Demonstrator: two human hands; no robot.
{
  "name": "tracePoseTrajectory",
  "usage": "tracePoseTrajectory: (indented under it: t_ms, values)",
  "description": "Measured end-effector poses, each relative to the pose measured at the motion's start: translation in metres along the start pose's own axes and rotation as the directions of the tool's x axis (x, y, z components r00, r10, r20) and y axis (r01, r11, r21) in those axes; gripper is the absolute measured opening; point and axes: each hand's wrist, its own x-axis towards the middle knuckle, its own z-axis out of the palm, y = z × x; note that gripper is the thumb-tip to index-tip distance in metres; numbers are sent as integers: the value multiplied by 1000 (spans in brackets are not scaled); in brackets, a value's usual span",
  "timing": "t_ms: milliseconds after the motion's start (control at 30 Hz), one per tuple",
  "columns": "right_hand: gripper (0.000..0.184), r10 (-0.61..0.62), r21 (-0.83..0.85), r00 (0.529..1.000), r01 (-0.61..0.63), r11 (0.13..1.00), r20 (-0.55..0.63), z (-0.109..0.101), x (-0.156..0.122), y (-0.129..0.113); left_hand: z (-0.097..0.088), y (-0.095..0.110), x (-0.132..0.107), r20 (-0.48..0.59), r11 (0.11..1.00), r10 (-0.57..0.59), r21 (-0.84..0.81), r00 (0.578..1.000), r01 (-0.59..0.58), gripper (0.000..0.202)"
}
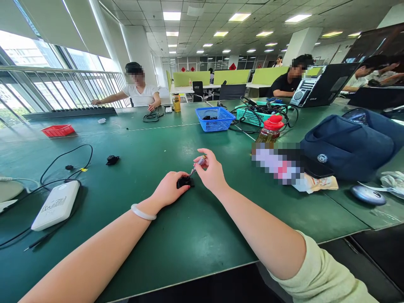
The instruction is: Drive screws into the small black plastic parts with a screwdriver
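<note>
In the middle of the green table, my left hand [170, 188] has its thumb and fingers closed around a small black part [185, 182], pressing it to the tabletop. Its exact kind is partly hidden by the fingers. My right hand [211, 171] pinches a small screwdriver [199, 162], tilted, with its shaft reaching down to the black part. Whether the tip sits in a screw is too small to tell. Another small black piece [112, 160] lies to the left of my hands.
At left lie a white power bank-like box [56, 205] and black cables [91, 151]. A red tray [58, 131], blue basket [215, 119] and green basket [252, 116] stand farther back. A red-lidded bottle [270, 128] and navy bag [350, 143] are right. Other people sit across the table.
</note>
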Motion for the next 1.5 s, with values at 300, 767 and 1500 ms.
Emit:
tracePoseTrajectory:
  t_ms: [300, 767, 1500]
  values:
    - [43, -204, 34, 957, 201, 979, 205, 0, -4, -6, 1, -1, 0, -15, 1000, 9, 4, 1000, -9, 36]
    - [34, -292, 26, 916, 297, 955, 275, 1, -12, -17, 4, -5, 2, -7, 997, 69, 29, 998, -69, 22]
    - [21, -244, -150, 960, 224, 963, -136, -16, -2, -19, -6, 2, 0, -303, 999, -21, 25, 953, 30, 36]
